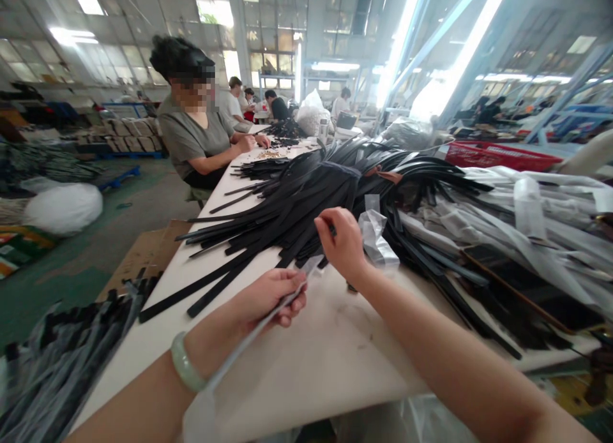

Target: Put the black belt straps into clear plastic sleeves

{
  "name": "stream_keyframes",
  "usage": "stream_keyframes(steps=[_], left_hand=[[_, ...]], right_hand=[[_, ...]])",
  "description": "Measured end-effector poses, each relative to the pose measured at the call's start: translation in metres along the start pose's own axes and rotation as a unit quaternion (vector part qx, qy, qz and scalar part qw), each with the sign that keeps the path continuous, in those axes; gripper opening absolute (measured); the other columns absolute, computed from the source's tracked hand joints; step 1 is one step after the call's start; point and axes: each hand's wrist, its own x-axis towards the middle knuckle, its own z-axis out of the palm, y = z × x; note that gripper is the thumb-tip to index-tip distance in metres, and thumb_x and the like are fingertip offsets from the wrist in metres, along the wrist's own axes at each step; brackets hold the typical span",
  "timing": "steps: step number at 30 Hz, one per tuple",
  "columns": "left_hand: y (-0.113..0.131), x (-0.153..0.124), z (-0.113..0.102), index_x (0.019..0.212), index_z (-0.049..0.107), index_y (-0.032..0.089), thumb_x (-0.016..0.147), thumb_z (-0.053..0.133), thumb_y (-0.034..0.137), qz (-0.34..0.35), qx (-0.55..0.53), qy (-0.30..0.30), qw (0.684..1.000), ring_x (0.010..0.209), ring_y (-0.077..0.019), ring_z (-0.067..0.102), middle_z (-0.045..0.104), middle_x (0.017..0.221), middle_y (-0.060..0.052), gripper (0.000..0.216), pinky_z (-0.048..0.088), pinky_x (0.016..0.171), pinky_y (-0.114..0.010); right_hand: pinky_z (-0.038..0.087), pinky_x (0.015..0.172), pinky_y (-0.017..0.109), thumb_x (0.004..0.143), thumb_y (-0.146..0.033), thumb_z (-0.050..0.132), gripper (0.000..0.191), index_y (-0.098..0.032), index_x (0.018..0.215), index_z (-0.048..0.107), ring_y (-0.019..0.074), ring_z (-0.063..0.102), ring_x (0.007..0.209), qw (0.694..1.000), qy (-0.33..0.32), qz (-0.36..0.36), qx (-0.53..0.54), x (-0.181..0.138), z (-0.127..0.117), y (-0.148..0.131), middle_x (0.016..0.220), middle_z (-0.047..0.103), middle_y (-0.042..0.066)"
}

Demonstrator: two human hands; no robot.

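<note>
– Held what?
– Pinched a pale plastic sleeve (242, 348) in the left hand (271, 291), just nearside of the black strap pile (306, 200). Curled the right hand (345, 239) nearly closed by the pile; couldn't tell around what, if anything.
– Risked what?
– Probably snagging the sleeve's tip, from working so near loose strap ends (197, 306).
– Had room?
– Found some over bare table (345, 366) nearside of the pile; little to its left, with strap ends near the edge.
</note>
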Motion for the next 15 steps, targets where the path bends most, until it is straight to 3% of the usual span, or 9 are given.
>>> stream_keyframes(steps=[2, 3, 6, 9, 15], left_hand=[[-0.005, 0.002, 0.001, 0.075, 0.05, 0.015, 0.077, 0.067, 0.041, 0.056, 0.045, 0.063, 0.995, 0.037, -0.004, 0.044, 0.056, 0.057, 0.001, 0.031, 0.041, 0.039, -0.016], [-0.007, 0.003, 0.002, 0.076, 0.05, 0.015, 0.076, 0.067, 0.042, 0.069, 0.055, 0.075, 0.993, 0.039, -0.0061, 0.048, 0.058, 0.059, 0.0, 0.032, 0.045, 0.041, -0.019], [-0.01, 0.003, 0.005, 0.085, 0.051, 0.015, 0.079, 0.065, 0.037, 0.071, 0.056, 0.064, 0.994, 0.041, -0.0084, 0.053, 0.061, 0.062, -0.002, 0.027, 0.048, 0.044, -0.022], [-0.009, 0.0, 0.007, 0.091, 0.052, 0.014, 0.082, 0.062, 0.027, 0.054, 0.026, 0.028, 0.998, 0.044, -0.0059, 0.051, 0.058, 0.064, 0.0, 0.02, 0.047, 0.045, -0.019], [-0.006, -0.009, 0.009, 0.097, 0.055, 0.014, 0.081, 0.062, 0.02, 0.021, -0.002, -0.038, 0.999, 0.049, -0.0042, 0.047, 0.053, 0.066, 0.001, 0.018, 0.049, 0.05, -0.018]], right_hand=[[0.044, 0.083, 0.037, 0.087, -0.04, 0.051, 0.025, -0.017, 0.097, 0.054, 0.0233, 0.055, 0.089, 0.982, 0.066, 0.173, -0.02, 0.009, -0.001, 0.015, 0.092, 0.059, 0.011], [0.047, 0.077, 0.036, 0.085, -0.042, 0.055, 0.03, -0.016, 0.099, 0.053, 0.0236, 0.056, 0.086, 0.963, 0.059, 0.264, -0.009, 0.014, -0.002, 0.023, 0.092, 0.059, 0.012], [0.046, 0.05, 0.029, 0.084, -0.047, 0.056, 0.034, -0.014, 0.088, 0.055, 0.0188, 0.058, 0.059, 0.89, -0.074, 0.441, 0.093, 0.021, -0.002, 0.043, 0.071, 0.06, 0.009], [0.032, 0.034, 0.021, 0.088, -0.048, 0.052, 0.038, -0.015, 0.071, 0.056, 0.0105, 0.047, 0.037, 0.859, -0.15, 0.458, 0.174, 0.017, 0.003, 0.049, 0.053, 0.055, 0.003], [0.023, 0.028, 0.016, 0.084, -0.04, 0.061, 0.04, -0.017, 0.055, 0.045, 0.0055, 0.037, 0.029, 0.847, -0.13, 0.469, 0.214, 0.009, 0.008, 0.057, 0.038, 0.043, -0.004]])
